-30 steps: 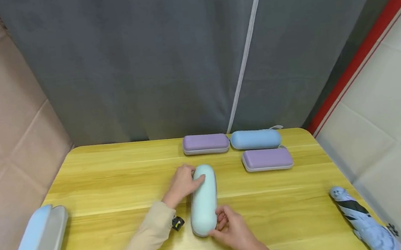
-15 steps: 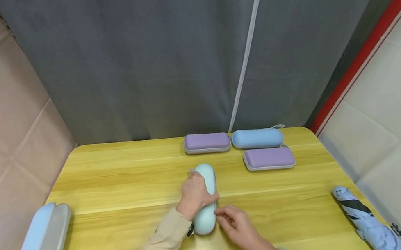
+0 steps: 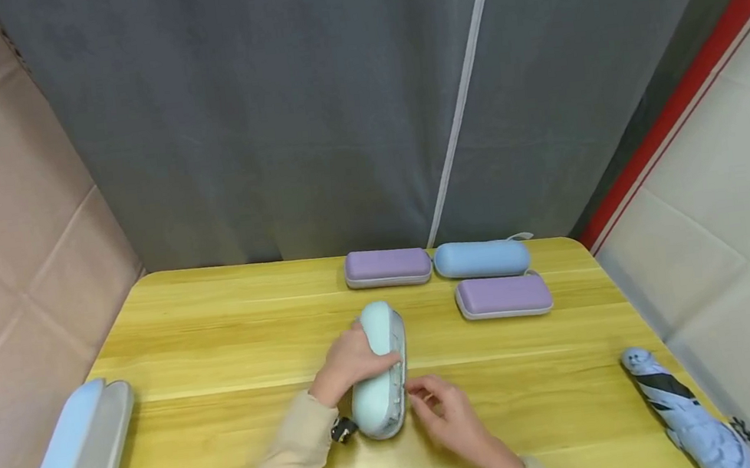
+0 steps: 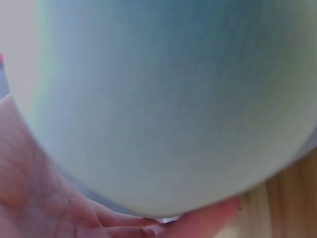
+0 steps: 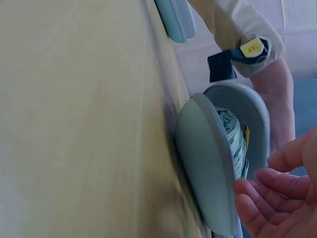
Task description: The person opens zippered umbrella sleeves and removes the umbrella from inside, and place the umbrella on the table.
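Mint green case [image 3: 373,404] sits on the yellow wood table [image 3: 220,336], near the middle, with one long end pointing away from the person. Its lid is lifted a bit, and the gap faces right. The left hand [image 3: 351,360] holds the lid from the left side, with the thumb bent over the top and the other fingers on the far side. The right hand [image 3: 454,414] is just beside the gap, near the end closer to the person. Its fingers are softly bent and pinch nothing. I cannot tell if its fingertips touch the rim.

Inside the case, crumpled green cloth [image 5: 232,134] peeks out, but the lid hides much of it. A small yellow bit [image 5: 246,133] shows there too, too small to make out. In the left wrist view the case is so close that it fills most of the picture and looks blurry. At the table's left side, a blue and grey thing [image 3: 89,467] is cut off at the bottom.
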A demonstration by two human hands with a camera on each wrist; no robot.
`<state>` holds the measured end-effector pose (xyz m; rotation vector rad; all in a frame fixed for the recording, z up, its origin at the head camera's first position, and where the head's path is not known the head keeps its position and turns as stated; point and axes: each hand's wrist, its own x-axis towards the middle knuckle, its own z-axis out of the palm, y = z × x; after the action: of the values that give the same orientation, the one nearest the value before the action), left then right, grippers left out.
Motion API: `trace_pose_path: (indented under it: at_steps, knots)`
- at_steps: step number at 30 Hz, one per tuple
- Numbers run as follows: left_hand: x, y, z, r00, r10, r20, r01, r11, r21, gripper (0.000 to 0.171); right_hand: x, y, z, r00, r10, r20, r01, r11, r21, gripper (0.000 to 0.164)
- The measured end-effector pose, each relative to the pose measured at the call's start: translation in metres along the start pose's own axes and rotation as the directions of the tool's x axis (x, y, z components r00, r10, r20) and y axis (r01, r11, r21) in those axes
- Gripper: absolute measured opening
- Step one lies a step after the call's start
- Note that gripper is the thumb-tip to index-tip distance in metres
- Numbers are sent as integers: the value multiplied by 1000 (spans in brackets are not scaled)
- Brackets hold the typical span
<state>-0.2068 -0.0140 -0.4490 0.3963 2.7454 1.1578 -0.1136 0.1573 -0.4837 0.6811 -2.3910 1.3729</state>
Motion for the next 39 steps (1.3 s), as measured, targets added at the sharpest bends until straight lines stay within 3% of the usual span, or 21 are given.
trace_pose_path:
  at_steps: [3,6,9,12,16,23,29,35,39]
  knots:
    - [0,-8,-8,999,4,49,5,985,-171,63,6,-1,0,999,22,-34,-22,1000,0,23]
    - [-1,-15,-13,993,-63,101,92,947,-308,63,16,-2,1,995,82,-50,-83,996,-15,31]
    - [-2,-23,-15,979,-144,147,195,875,-443,67,26,-3,2,988,151,-41,-154,986,-69,41]
    - [-3,-32,-15,964,-183,193,261,791,-553,65,37,-6,3,979,202,-13,-202,970,-134,52]
    - [-4,-39,-16,950,-190,248,306,729,-613,61,49,-7,7,966,259,21,-247,939,-240,62]
    - [-11,-46,-17,946,-92,312,290,672,-682,59,62,-3,19,946,320,62,-248,832,-497,63]
    - [-13,-45,-14,943,-67,325,289,649,-703,57,71,-2,28,926,366,93,-231,744,-627,61]
    - [-14,-43,-12,943,-103,316,307,633,-711,61,78,-8,34,878,467,104,-299,705,-644,67]
    - [-17,-42,-10,949,-128,290,303,629,-716,61,81,-14,36,853,506,131,-321,705,-632,68]
